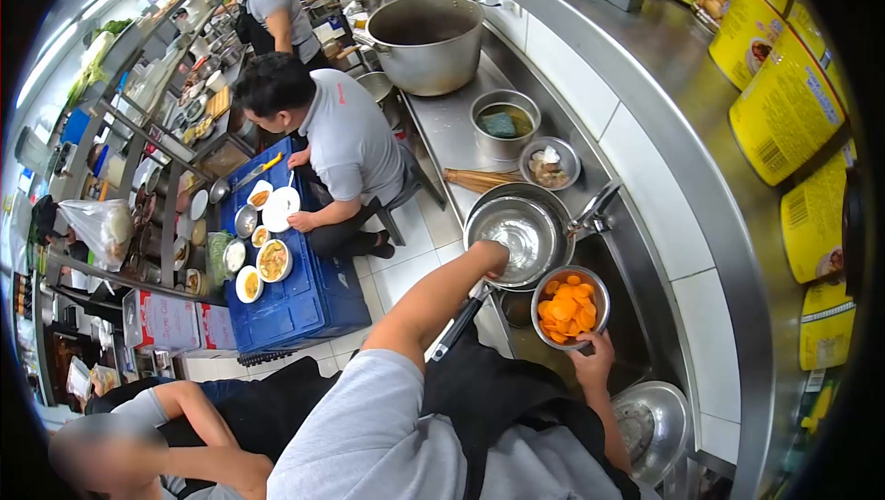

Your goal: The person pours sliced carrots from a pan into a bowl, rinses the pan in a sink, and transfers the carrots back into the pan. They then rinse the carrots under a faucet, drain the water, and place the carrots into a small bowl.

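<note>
A steel bowl of carrot slices (569,307) sits over the sink (636,316), steadied at its rim by the right hand (593,362), fingers clasped on it. Beside the bowl, the left hand (490,258) grips a steel pan (516,235), tilted under the tap (595,208).

The round steel bowl (571,305) I hold is silver, heaped with bright orange carrot slices (567,306). My silver steel pan (518,235) shines grey-white, and its handle (454,327) is black. My apron (516,399) is black over a pale grey shirt (369,445). Yellow tins (784,108) with blue and red labels line the steel shelf. The plastic crate (309,293) is deep blue.
</note>
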A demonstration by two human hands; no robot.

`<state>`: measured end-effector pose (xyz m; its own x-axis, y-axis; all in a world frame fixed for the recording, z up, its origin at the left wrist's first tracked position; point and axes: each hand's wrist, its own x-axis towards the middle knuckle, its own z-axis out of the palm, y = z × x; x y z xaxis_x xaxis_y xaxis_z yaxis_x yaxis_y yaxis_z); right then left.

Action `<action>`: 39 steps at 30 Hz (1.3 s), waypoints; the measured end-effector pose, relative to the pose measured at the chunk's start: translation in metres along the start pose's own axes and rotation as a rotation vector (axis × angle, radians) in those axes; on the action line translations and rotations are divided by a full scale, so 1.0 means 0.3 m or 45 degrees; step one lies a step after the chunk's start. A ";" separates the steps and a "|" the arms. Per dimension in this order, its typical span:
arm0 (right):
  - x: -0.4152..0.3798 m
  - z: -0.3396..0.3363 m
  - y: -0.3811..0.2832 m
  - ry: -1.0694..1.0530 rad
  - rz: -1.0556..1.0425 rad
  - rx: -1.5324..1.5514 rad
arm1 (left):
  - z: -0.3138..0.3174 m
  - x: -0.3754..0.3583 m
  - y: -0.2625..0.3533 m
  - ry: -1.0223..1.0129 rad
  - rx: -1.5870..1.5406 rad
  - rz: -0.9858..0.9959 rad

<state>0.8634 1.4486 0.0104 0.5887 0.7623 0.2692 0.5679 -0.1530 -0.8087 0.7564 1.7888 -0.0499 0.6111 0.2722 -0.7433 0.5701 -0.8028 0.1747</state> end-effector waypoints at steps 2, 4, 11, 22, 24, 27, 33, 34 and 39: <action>-0.007 0.004 0.009 -0.015 0.042 0.019 | -0.007 -0.016 -0.005 -0.001 -0.035 0.009; -0.002 -0.001 0.000 -0.030 0.036 0.016 | -0.034 -0.040 0.002 -0.059 -0.051 0.015; 0.004 0.001 -0.007 -0.068 0.078 0.025 | -0.042 -0.048 0.008 -0.164 -0.308 0.107; -0.005 -0.001 0.026 -0.066 0.092 0.002 | -0.061 -0.072 -0.011 -0.226 -0.464 0.235; -0.006 -0.001 0.024 -0.066 0.104 0.009 | -0.062 -0.068 -0.010 -0.262 -0.506 0.246; -0.005 0.004 0.024 -0.058 0.095 0.026 | -0.042 -0.034 -0.028 -0.343 -0.544 0.271; 0.001 0.003 0.010 -0.077 0.094 -0.012 | -0.011 -0.009 -0.054 -0.364 -0.555 0.554; 0.002 0.002 0.009 -0.076 0.073 -0.002 | -0.042 -0.053 -0.037 -0.352 -0.588 0.454; -0.001 0.005 0.016 -0.080 0.058 0.003 | -0.084 -0.101 -0.037 -0.251 -0.903 0.251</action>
<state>0.8649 1.4486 0.0056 0.5764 0.7927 0.1986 0.5397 -0.1869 -0.8208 0.7453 1.8028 -0.0130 0.6668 0.0062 -0.7452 0.7176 -0.2751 0.6398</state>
